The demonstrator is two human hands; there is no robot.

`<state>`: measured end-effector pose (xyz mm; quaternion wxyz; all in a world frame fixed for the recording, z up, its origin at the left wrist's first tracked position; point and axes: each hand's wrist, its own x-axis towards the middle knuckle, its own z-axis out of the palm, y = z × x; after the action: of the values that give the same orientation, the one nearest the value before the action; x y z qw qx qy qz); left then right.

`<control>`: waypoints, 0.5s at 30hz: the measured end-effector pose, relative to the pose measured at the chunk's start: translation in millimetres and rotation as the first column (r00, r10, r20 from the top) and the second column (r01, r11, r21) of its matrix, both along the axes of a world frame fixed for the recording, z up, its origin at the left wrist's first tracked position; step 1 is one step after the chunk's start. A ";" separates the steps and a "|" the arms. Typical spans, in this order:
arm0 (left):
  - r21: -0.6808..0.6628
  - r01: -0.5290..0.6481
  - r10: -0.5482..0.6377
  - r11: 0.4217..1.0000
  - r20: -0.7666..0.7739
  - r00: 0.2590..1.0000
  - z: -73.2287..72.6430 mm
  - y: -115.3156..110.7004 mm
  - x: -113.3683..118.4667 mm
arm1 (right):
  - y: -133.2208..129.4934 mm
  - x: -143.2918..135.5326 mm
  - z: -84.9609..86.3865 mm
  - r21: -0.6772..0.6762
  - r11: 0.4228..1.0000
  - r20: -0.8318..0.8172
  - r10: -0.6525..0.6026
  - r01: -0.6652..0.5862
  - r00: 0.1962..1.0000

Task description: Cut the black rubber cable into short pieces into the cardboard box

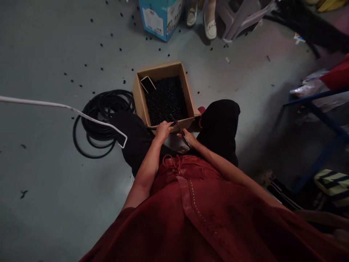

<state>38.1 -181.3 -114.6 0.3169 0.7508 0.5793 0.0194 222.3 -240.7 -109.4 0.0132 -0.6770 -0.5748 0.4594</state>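
Red garment [174,211] observed nearest. Black tube [173,124] gripped closely by left hand [163,131] over the carton's near rim; scissors [186,140] held by right hand [189,138], blades at the tube. Open carton [139,103] part-filled with small black pieces [166,100]; pale bent strip [147,77] included at far left. Blue box [160,18] placed beyond; white label [153,22] seen, print illegible.

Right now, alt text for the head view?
Left hand holds a black tube at the near edge of an open box of small black pieces; right hand holds scissors beside it. A black coil lies left of the box, another person's shoes beyond.
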 end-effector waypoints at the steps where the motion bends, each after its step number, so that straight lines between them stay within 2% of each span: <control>1: -0.002 -0.003 0.003 1.000 0.000 1.000 0.3 0.1 0.3 | -0.1 0.1 0.4 0.002 1.000 0.016 0.006 -0.006 1.000; 10: 0.027 0.050 -0.048 0.998 -0.071 0.996 1.8 -0.1 -0.9 | -1.9 -1.1 1.2 0.044 0.999 0.125 0.005 -0.010 0.992; 15: 0.038 0.033 -0.031 0.999 -0.070 0.997 1.4 0.7 -0.1 | -0.7 0.2 -0.9 0.073 0.997 0.112 0.000 -0.008 0.994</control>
<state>37.9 -180.6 -113.1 0.2821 0.7662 0.5774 -0.0002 222.5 -241.4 -110.3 0.0049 -0.6996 -0.5923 0.3996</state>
